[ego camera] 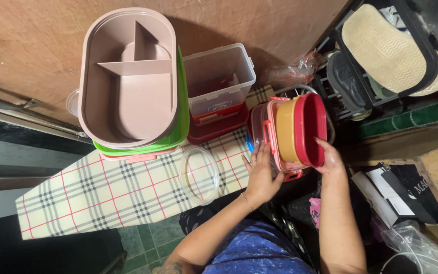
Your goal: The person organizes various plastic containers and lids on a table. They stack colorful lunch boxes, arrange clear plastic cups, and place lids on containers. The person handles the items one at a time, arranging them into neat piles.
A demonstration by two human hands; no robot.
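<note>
Two hands meet on the stack of nested containers [292, 134], which sits at the right end of the checked board [102, 195], just right of the clear lidded tub [219, 83]. Our left hand [260, 175] lies flat against the pink-clipped side of the stack, fingers spread and pressing rather than curled around anything; our right hand [329, 158] cups the dark red rim on the far side from the board, fingers wrapped along its edge. So the stack is pinched between both palms, with neither hand closer than the other. Its long axis runs roughly away from us, toward the brown wall [259, 23], with the yellow inner tub tipped on its side inside the red one. Left of the stack, on the board itself, lies a round clear lid [198, 175], just beside our left wrist but apart from it. Farther left along the board stands the big pink divided tray [130, 78], resting on a green one.
</note>
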